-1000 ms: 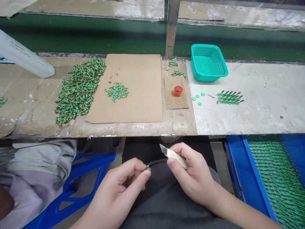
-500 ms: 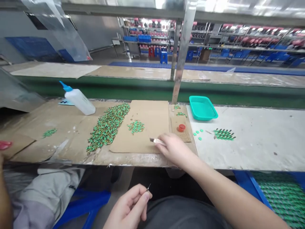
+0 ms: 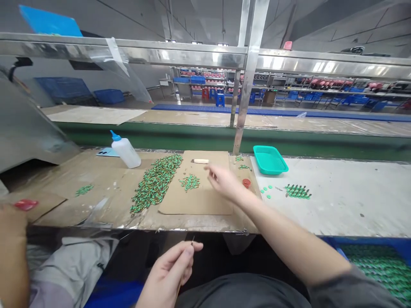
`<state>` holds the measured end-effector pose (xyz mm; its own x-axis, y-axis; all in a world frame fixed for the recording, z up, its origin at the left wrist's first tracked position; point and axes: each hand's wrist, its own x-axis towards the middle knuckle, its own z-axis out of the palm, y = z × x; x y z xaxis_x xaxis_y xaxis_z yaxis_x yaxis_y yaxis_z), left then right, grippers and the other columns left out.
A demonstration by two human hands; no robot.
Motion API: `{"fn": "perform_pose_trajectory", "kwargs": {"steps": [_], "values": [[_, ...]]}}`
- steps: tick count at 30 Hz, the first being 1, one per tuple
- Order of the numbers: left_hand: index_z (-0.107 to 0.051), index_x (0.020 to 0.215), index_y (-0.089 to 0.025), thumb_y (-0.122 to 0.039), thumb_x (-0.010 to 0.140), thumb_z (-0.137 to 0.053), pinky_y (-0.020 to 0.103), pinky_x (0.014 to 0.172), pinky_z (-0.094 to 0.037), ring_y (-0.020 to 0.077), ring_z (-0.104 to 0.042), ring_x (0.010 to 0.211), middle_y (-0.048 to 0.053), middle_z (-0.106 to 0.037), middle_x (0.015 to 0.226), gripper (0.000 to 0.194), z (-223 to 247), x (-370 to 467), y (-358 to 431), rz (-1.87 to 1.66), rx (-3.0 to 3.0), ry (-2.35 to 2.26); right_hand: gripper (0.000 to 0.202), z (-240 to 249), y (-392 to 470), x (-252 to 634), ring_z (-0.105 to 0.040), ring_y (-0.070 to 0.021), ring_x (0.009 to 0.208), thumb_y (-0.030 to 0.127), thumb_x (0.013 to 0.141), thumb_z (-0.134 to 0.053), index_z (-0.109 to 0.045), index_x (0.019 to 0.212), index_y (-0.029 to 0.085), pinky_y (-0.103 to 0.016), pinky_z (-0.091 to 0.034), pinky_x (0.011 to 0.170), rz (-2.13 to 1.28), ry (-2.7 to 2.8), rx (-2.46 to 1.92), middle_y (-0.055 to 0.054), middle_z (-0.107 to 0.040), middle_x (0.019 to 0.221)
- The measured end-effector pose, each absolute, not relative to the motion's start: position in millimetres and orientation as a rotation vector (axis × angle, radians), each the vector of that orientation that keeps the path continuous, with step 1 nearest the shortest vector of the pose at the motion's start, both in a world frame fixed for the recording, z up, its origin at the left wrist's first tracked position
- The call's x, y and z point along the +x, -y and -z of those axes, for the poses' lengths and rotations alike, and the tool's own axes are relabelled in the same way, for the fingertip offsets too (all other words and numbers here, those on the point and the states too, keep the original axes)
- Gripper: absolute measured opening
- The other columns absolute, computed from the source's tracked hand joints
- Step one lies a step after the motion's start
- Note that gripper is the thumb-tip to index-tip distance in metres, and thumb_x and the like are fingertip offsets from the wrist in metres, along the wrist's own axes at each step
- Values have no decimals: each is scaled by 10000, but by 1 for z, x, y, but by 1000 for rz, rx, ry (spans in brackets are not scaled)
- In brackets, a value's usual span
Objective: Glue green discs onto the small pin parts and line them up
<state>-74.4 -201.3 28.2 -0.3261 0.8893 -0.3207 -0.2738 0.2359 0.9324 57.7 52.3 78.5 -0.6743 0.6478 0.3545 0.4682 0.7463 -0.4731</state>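
The utility knife (image 3: 201, 161), gripped in the right hand (image 3: 223, 179) half a second earlier, lay near the far edge of the cardboard sheet (image 3: 199, 203); right fingers stood slightly parted beside it, leaving that hand free. Left hand (image 3: 173, 265), nearer than the sheet, pinched a pin-like piece (image 3: 193, 239). Right of the sheet: red cup (image 3: 246, 183), teal basket (image 3: 272, 171), contents indistinct; blue crate (image 3: 341, 249), nearer, held green pieces (image 3: 375, 263).
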Motion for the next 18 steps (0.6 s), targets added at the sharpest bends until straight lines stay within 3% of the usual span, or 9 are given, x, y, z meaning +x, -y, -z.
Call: {"fn": "perform_pose_trajectory", "kwargs": {"steps": [1,3,6,9,13,18], "values": [[-889,1029,-196,-748,733,-988,208,554,-461,96,-507,623,5,-652,722,635,-33,-74,196,-1368,557,-1350,372,-67,-25,76,-779,-227,1055,186,1129,-613,-661,1497,205,-428,-671,1003,-482,2446,-762,-87,-816,1153],[-890,1067,-207,-668,706,-1030,222,580,-536,118,-583,668,21,-711,791,602,-41,-65,184,-1429,379,-1233,555,-42,28,109,-768,-227,1014,280,1050,-750,-582,1576,240,-387,-667,927,-480,2454,-622,-73,-808,1164],[-894,1070,-227,-506,743,-1015,274,823,-684,204,-774,985,76,-829,1072,447,-47,-36,163,-1445,148,-1158,699,-14,84,138,-738,-250,941,520,1022,-801,-512,1596,246,-387,-620,787,-257,2197,-372,-94,-781,1147],[-900,1085,-242,-452,822,-947,313,875,-699,258,-795,1137,92,-844,1225,339,-44,-1,149,-1283,124,-1108,554,-8,101,154,-694,-236,811,518,1111,-674,-536,1572,242,-378,-534,691,-71,2004,-455,-60,-750,1005],[-918,1062,-223,-558,794,-986,360,940,-676,294,-774,1148,113,-851,1176,434,-40,40,147,-1186,355,-930,389,-25,107,184,-664,-244,749,382,1200,-451,-599,1509,198,-403,-532,704,8,1914,-646,-76,-759,929],[-911,1112,-221,-637,871,-924,319,786,-581,201,-668,854,69,-763,919,481,-43,78,140,-1153,597,-942,236,-30,121,224,-706,-225,728,286,1182,-450,-640,1318,254,-372,-597,730,-246,1789,-719,-28,-755,815]]}}
